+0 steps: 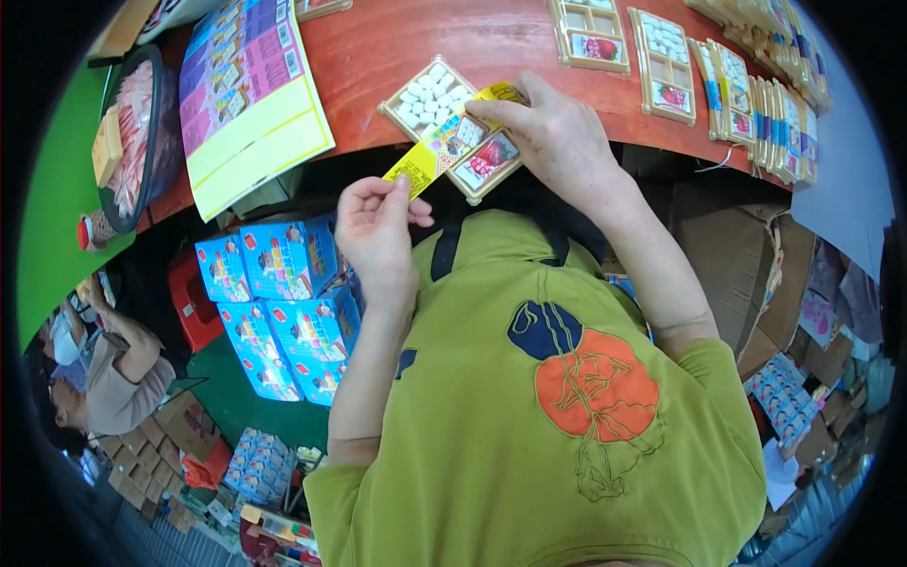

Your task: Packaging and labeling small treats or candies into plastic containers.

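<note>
A yellow printed paper strip [430, 163] stretches slantwise across a small pale tray [467, 185] at the table's near edge. My left hand [376, 227] pinches the strip's lower left end between thumb and fingers. At the upper right, my right hand [557, 132] has its fingers closed on the other end, close over the tray. White pellets [433, 93] fill the tray's far compartment, and more show beside the strip. A card with a red strawberry picture [488, 159] lies in the near right compartment. My right fingers partly hide the strip's far end.
Similar trays [664, 66] stand to the right, with banded stacks [779, 123] beyond. At left are printed label sheets [255, 113] and a dark basin [156, 142] of pink packets. Blue boxes [283, 260] are stacked below the red table [378, 47]. Another person [128, 364] sits at lower left.
</note>
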Tool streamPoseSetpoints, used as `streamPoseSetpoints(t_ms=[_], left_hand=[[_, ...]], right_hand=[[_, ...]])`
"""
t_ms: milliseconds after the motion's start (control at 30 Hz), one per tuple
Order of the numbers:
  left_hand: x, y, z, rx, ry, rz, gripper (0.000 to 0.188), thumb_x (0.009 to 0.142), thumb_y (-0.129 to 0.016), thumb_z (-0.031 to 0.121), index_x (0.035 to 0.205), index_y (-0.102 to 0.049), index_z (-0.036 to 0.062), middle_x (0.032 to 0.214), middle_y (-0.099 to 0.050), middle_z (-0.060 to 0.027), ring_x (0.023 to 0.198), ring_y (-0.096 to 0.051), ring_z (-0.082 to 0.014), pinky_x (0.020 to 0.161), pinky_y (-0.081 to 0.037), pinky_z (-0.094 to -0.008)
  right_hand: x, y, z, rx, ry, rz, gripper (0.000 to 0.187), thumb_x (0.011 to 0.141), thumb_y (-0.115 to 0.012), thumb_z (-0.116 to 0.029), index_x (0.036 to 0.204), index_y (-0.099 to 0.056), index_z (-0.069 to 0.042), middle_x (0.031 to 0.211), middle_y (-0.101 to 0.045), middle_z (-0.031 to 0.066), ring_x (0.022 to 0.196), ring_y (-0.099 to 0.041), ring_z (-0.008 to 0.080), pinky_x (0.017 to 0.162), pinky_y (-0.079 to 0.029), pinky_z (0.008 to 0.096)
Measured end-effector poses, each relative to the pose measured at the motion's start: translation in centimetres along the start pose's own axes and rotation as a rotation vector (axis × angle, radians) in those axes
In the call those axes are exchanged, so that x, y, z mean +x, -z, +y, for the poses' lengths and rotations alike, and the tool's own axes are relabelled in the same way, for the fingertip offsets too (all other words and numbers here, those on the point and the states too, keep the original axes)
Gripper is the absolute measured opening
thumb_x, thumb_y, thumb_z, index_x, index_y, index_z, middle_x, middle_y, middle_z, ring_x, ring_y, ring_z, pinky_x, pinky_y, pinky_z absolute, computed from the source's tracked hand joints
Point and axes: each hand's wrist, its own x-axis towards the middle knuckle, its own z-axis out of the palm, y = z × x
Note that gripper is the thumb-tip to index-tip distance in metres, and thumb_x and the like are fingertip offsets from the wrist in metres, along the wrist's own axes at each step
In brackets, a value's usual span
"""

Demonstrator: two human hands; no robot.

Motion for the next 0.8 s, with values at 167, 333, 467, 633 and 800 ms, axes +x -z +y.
streamPoseSetpoints(t_ms=[167, 333, 467, 633, 800], left_hand=[[0.8, -0.8, -3.3, 0.104, -0.005, -0.034, 0.01, 0.096, -0.06, 0.0, 0.102, -0.067, -0.0034, 0.085, -0.07, -0.0088, 0.074, -0.066, -0.0122, 0.071, -0.054, -0.0256], [1.3, -3.0, -4.0, 0.121, -0.001, -0.05, 0.013, 0.096, -0.06, 0.0, 0.102, -0.069, -0.0057, 0.092, -0.072, -0.0074, 0.081, -0.067, -0.0107, 0.075, -0.055, -0.0255], [2.1, -4.1, -4.4, 0.033, -0.011, -0.105, 0.014, 0.095, -0.061, -0.001, 0.103, -0.071, -0.0042, 0.097, -0.073, -0.006, 0.084, -0.067, -0.0093, 0.076, -0.055, -0.0263], [3.6, -2.5, -4.8, -0.049, 0.256, -0.195, 0.015, 0.093, -0.063, 0.002, 0.105, -0.071, -0.0023, 0.094, -0.073, -0.0075, 0.08, -0.068, -0.0118, 0.069, -0.053, -0.0262], [1.3, 0.6, -3.1, 0.182, 0.203, 0.211, 0.031, 0.085, -0.053, -0.009, 0.115, -0.06, -0.0023, 0.099, -0.063, -0.0098, 0.075, -0.064, -0.0147, 0.064, -0.05, -0.0277]], right_hand=[[0.3, 0.0, 0.2, -0.054, 0.076, -0.046, 0.041, 0.082, -0.072, -0.007, 0.117, -0.071, -0.027, 0.093, -0.058, 0.0054, 0.081, -0.066, 0.0262, 0.066, -0.055, 0.0376], [0.2, -0.4, 0.8, -0.059, 0.117, -0.052, 0.043, 0.082, -0.072, -0.007, 0.12, -0.07, -0.027, 0.097, -0.059, 0.0053, 0.084, -0.067, 0.0256, 0.068, -0.056, 0.0366], [0.2, -0.3, 0.8, -0.052, 0.12, -0.05, 0.043, 0.082, -0.072, -0.006, 0.12, -0.07, -0.026, 0.099, -0.059, 0.0058, 0.085, -0.067, 0.0259, 0.069, -0.057, 0.0364], [0.4, -0.3, 0.8, -0.044, 0.145, -0.053, 0.042, 0.083, -0.072, -0.005, 0.12, -0.07, -0.024, 0.102, -0.061, 0.006, 0.086, -0.068, 0.0264, 0.069, -0.057, 0.0368], [0.1, -0.2, 1.1, -0.039, 0.125, -0.052, 0.041, 0.083, -0.071, -0.004, 0.119, -0.07, -0.024, 0.102, -0.062, 0.0068, 0.085, -0.068, 0.0267, 0.068, -0.057, 0.0368]])
